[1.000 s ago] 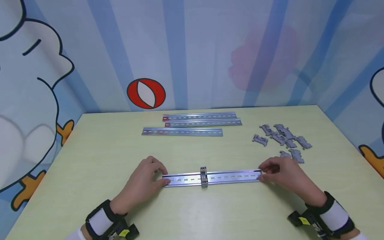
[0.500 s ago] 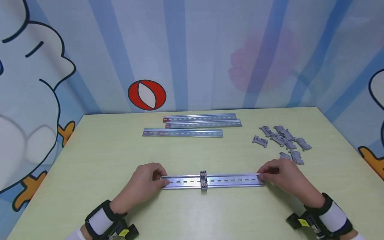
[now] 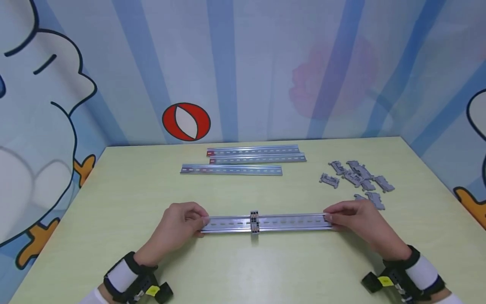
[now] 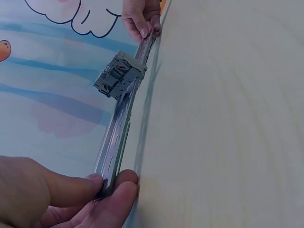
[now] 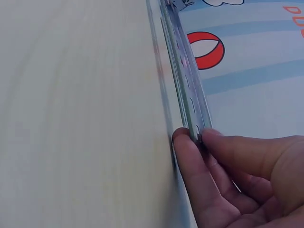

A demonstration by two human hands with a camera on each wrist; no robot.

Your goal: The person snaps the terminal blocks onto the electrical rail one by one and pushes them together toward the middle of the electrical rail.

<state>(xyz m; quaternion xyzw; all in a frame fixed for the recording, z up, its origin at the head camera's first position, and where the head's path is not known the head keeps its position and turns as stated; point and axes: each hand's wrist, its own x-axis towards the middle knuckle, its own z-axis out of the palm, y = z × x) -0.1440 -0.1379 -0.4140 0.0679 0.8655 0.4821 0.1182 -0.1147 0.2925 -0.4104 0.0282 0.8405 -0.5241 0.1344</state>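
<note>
A slotted metal DIN rail (image 3: 296, 221) lies crosswise in front of me, raised slightly off the table in the wrist views. My left hand (image 3: 180, 223) pinches its left end, thumb on top and fingers beneath. At the opposite end my right hand (image 3: 357, 215) pinches the rail the same way. Clipped near the rail's middle is a narrow grey terminal block (image 4: 119, 75), which stands out from the rail's face in the left wrist view. Neither hand touches the block.
Three more DIN rails (image 3: 231, 169) lie at the back of the pale table (image 3: 243, 270). To the right is a loose pile of several flat grey plastic pieces (image 3: 353, 177), the nearest ones just behind my right hand. A printed backdrop (image 3: 258, 63) rises behind the table.
Both hands have lifted the rail a little from the table. The left hand's fingers have slid under its end, and the rail has shifted slightly left. The block stays in place on it.
</note>
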